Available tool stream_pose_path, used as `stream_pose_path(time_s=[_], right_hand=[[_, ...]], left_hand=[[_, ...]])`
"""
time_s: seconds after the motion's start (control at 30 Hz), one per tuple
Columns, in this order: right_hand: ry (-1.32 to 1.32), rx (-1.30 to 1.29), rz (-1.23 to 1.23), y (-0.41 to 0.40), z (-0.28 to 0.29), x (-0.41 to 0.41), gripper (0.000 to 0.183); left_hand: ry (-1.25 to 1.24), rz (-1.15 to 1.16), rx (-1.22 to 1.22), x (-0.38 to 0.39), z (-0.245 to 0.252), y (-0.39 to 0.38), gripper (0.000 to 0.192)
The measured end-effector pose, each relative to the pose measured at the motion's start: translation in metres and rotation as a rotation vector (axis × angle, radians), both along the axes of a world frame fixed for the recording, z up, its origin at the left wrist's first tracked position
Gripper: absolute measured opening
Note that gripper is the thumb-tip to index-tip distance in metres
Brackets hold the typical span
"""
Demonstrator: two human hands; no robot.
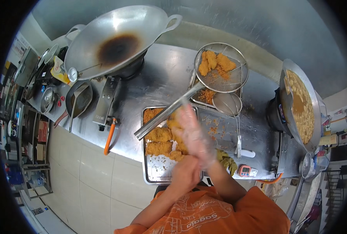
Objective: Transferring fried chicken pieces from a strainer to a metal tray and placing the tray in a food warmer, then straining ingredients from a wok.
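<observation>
My right hand (198,140), in a clear plastic glove, is raised over a metal tray (144,172) of breaded fried pieces (159,148); it is blurred, with its fingers extended. My left hand (186,171) is closed at the glove's wrist end. Beyond them, a large round strainer (229,83) holds several fried pieces (211,60) and crumbs, and its long metal handle (161,115) reaches over the tray. Under the strainer is a crumb-covered rack (205,96), with a smaller wire skimmer (226,103) beside it.
A large wok (138,20) with dark residue stands on a burner at the upper left, near a frying pan (85,98). At the right, another wok (300,105) holds food in brown liquid. A timer (245,170), green cloth (227,161) and orange hose (110,139) lie near the counter's front edge.
</observation>
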State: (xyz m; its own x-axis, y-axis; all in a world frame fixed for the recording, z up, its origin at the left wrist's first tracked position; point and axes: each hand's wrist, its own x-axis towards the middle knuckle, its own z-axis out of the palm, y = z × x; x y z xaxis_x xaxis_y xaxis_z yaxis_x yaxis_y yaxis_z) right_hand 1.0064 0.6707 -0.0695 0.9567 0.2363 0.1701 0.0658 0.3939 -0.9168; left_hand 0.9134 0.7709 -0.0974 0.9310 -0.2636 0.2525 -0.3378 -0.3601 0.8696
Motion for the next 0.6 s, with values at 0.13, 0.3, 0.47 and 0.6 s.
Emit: stream_pose_path(time_s=[0.13, 0.3, 0.47, 0.6], right_hand=[[0.124, -0.093, -0.61, -0.058, 0.005, 0.079, 0.056], [-0.001, -1.232, -0.845, -0.179, -0.085, 0.262, 0.077], [0.099, -1.265, -0.674, -0.173, -0.1, 0.307, 0.08], [0.346, -0.518, -0.665, -0.175, -0.106, 0.294, 0.06]], left_hand=[[-0.015, -0.289, -0.009, 0.005, -0.008, -0.022, 0.006], [0.434, -0.25, 0.011, -0.022, -0.037, 0.012, 0.019], [0.572, 0.197, -0.067, -0.06, -0.063, 0.084, 0.014], [0.297, 0.578, -0.099, -0.071, -0.101, 0.12, 0.009]])
